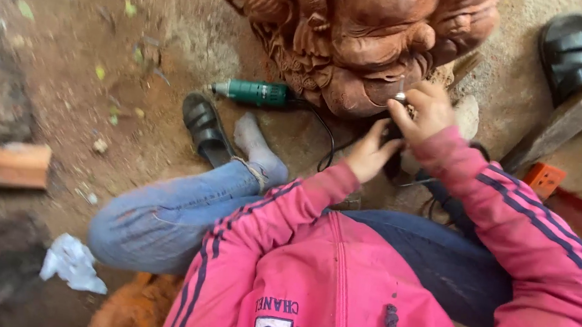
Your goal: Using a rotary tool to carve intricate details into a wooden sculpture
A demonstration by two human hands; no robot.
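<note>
I'm sitting on the dirt floor (84,52), legs folded, tight against the reddish wood carving (353,35) so its lower edge is within arm's reach. My right hand (424,113) is curled shut around a small dark rotary tool (396,121), metal tip up at the carving's underside; my left hand (371,151) cups it from below, fingers partly closed, likely steadying. A green electric grinder (255,93) lies just left of the carving, cord trailing. Black sandals (206,128) sit nearby.

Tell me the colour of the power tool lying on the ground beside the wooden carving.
The power tool has a green body with a metal tip, seen in the head view.
</note>
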